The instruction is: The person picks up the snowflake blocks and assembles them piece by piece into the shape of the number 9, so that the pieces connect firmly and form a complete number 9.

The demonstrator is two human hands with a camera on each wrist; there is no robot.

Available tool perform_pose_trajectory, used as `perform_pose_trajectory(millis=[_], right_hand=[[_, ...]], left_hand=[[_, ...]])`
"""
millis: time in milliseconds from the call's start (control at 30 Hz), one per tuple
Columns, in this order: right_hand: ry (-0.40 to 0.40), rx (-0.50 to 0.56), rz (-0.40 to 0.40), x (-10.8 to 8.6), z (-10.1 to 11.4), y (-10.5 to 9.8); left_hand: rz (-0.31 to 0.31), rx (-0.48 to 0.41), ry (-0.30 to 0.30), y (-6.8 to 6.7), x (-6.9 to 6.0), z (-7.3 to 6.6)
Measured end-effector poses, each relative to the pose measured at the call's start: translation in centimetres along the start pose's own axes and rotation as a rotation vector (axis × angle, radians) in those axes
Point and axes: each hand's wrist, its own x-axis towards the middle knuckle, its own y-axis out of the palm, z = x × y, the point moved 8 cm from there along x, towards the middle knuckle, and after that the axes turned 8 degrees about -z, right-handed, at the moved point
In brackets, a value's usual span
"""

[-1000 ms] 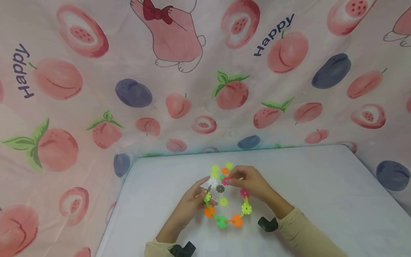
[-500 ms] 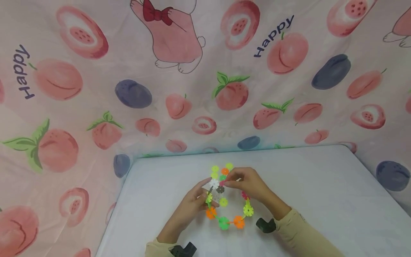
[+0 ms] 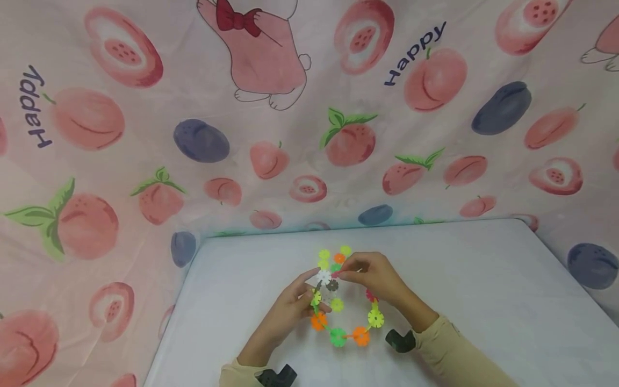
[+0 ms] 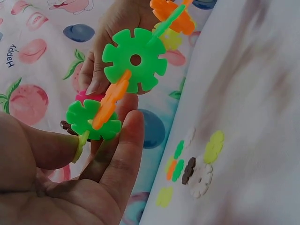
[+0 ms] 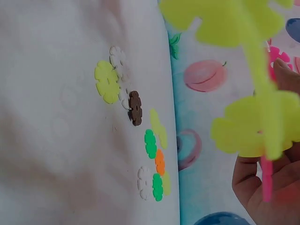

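In the head view, the pink fruit-print cloth [image 3: 169, 94] bears the dark word "Happy" two times: one "Happy" [image 3: 415, 54] slants upward beside a printed peach [image 3: 436, 80], and the other [image 3: 34, 106], near the left edge, reads from bottom to top. The left wrist view also shows a small "Happy" [image 4: 11, 56] on the cloth.

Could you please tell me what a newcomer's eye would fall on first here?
Probably the bright chain of flower-shaped discs, held by the left hand and curving low between both hands in the head view. Next, perhaps the pink disc pinched by the right hand. Behind the white table, the fruit-printed cloth stands out.
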Motion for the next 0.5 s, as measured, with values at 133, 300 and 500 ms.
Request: perform_pose_trajectory(millis=[133,300,500], right_hand=[[0.003,0.006,-0.002,0.0,-0.21,0.07],[0.002,0.011,0.002,0.04,-0.38,0.14],[0.005,0.049,0.006,0.13,-0.66,0.17]], left_hand=[[-0.001,0.001,-0.001,0.01,0.02,0.0],[-0.006,-0.007,-0.013,0.0,0.03,-0.03],[-0.009,-0.006,-0.024,-0.02,0.15,0.06]])
